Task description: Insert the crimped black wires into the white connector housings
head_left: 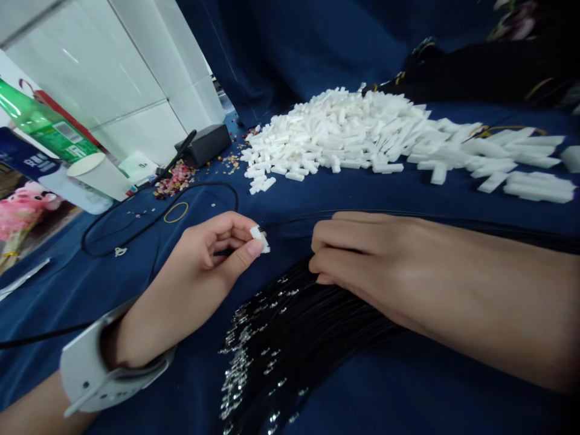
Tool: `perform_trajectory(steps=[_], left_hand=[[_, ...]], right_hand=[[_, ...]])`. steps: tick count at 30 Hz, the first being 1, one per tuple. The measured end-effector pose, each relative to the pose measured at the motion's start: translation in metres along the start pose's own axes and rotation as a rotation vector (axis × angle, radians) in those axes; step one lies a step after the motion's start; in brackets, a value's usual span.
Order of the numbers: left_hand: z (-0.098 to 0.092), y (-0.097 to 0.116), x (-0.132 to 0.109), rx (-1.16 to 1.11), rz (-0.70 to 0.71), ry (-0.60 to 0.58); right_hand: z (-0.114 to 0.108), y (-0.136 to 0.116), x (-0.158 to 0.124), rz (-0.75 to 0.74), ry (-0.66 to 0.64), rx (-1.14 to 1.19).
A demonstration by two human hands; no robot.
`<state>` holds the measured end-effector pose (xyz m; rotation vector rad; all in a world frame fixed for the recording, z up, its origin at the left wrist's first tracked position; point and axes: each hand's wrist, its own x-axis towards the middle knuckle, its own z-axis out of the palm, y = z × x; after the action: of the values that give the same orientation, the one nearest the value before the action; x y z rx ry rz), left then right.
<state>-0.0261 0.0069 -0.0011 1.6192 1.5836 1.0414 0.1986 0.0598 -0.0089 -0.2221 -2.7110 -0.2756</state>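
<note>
A small white block (260, 238) is pinched between the thumb and fingers of my left hand (217, 248), which wears a pale strap at the wrist. Thin black cord (290, 222) runs from beside this block toward the right, passing behind my right hand (362, 251). The fingers of that hand are pressed together at the upper edge of a bundle of black cords (312, 320); what lies between the fingertips is hidden. Shiny silver metal ends (240, 356) tip the bundle's cords, which fan out on the dark blue cloth (190, 386).
Behind my hands spreads a large heap of white blocks (335, 133). At the left are a black box (208, 145), colourful small bits (174, 179), a yellow ring (176, 212), a paper cup (99, 175) and a green bottle (49, 124). A black cable (149, 220) loops over the cloth.
</note>
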Motion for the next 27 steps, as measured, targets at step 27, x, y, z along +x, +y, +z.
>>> perform_trajectory(steps=[27], left_hand=[[0.004, 0.005, -0.005, -0.271, -0.120, -0.203]], right_hand=[[0.003, 0.000, -0.001, 0.333, 0.068, 0.213]])
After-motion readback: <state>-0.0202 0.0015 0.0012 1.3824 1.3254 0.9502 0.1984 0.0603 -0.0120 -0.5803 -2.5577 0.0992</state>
